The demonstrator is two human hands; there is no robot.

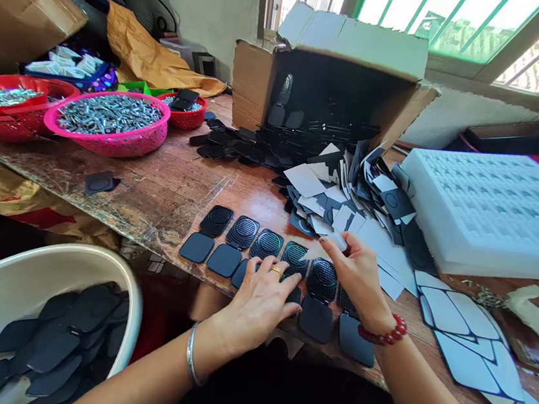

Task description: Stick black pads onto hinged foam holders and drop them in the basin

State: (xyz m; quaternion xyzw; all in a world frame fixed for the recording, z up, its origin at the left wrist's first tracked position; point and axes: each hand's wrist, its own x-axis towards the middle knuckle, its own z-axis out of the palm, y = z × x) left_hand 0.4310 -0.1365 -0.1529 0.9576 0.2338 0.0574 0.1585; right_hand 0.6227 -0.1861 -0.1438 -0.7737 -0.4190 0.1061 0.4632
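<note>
A row of unfolded black cases runs along the table's front edge. Each has a ring-patterned half (242, 233) at the back and a smooth square half (224, 260) nearer me. My left hand (261, 295) lies over the middle cases, fingers spread, fingertips touching them and covering part of their smooth halves. In my right hand (356, 270) is a small whitish glue bottle (337, 240), pinched between thumb and fingers. Its pale tapered tip points left, over the ring-patterned halves; whether it touches one I cannot tell. My right wrist hides part of the rightmost case.
Behind the row, a cardboard box (251, 86) lies open beside loose black pieces and a heap of white-and-black cards (306, 180). White foam (501, 215) stands right, near flat white sheets (477, 342). Pink basket (106, 138) of metal parts at left; cream tub (132, 316) of black pieces below.
</note>
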